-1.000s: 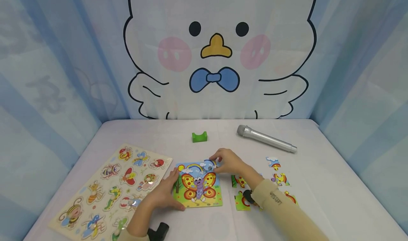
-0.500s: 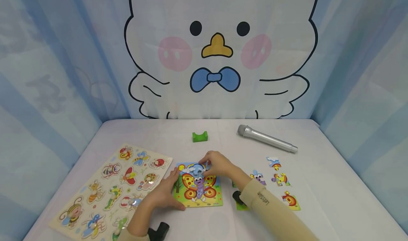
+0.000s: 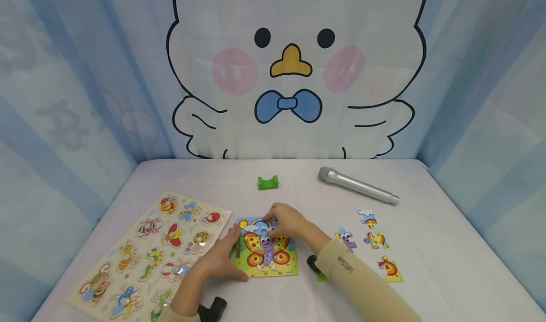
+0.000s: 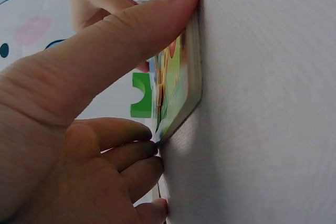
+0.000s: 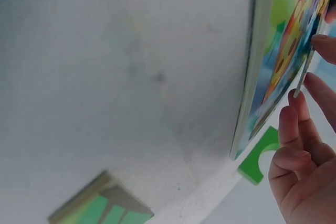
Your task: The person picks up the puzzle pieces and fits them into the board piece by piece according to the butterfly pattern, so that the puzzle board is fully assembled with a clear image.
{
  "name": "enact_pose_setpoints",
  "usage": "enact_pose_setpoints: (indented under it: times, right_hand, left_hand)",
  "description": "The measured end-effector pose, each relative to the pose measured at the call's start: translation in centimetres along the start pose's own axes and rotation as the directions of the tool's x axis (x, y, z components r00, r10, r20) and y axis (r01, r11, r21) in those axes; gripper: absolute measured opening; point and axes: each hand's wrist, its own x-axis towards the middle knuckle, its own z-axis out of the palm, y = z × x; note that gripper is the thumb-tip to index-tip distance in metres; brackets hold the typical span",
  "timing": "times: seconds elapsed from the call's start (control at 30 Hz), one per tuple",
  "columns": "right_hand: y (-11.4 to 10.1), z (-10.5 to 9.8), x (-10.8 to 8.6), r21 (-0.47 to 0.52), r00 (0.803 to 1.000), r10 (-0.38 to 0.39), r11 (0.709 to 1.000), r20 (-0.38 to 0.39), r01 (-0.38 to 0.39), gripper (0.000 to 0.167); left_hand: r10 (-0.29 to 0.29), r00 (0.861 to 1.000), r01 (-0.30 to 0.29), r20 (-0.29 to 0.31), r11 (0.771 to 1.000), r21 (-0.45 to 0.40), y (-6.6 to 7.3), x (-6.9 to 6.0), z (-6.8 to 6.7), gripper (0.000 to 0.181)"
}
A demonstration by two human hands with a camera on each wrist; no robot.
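Note:
A small butterfly jigsaw board (image 3: 281,269) lies flat near the middle of the table. My left hand (image 3: 216,260) steadies it, thumb along the front edge and fingertips touching the left side; in the left wrist view the thumb (image 4: 131,35) lies nearly straight on the rim. Above the board's upper part, my right hand (image 3: 289,220) pinches a puzzle piece between thumb and forefinger. Seen edge-on in the right wrist view, this puzzle piece (image 5: 304,74) tilts over the board. The fingers hide part of the piece, and whether it touches the board is unclear.
Loose puzzle pieces lie right of the board, including a purple one (image 3: 346,239) and a red-yellow one (image 3: 376,239); my sleeve covers others. An insect picture board (image 3: 142,239) lies left. Behind stand a green block (image 3: 268,183) and a silver microphone (image 3: 358,185).
My right hand has carried the puzzle piece leftward from the board's upper right corner to its upper middle, moving only slightly in the last half second. My left hand has stayed put.

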Motion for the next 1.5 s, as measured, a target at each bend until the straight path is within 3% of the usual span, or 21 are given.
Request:
enact_pose_setpoints:
  times: [0.73, 1.13, 1.5]
  right_hand:
    - [0.1, 0.7, 0.1, -0.109, 0.999, 0.044, 0.993, 0.014, -0.042, 0.037]
    - [0.4, 0.4, -0.3, 0.007, 0.998, 0.066, 0.998, -0.013, -0.066, 0.04]
    - [2.0, -0.9, -1.9, 0.128, 0.997, -0.013, 0.992, -0.079, 0.023, 0.042]
  left_hand:
    - [0.005, 1.0, -0.005, 0.004, 1.0, 0.007, -0.2, 0.1, 0.1, 0.116]
    - [0.006, 1.0, -0.006, 0.006, 1.0, 0.007, -0.4, 0.4, 0.2, 0.116]
    - [-0.007, 1.0, 0.007, -0.006, 1.0, 0.026, -0.2, 0.3, 0.1, 0.116]
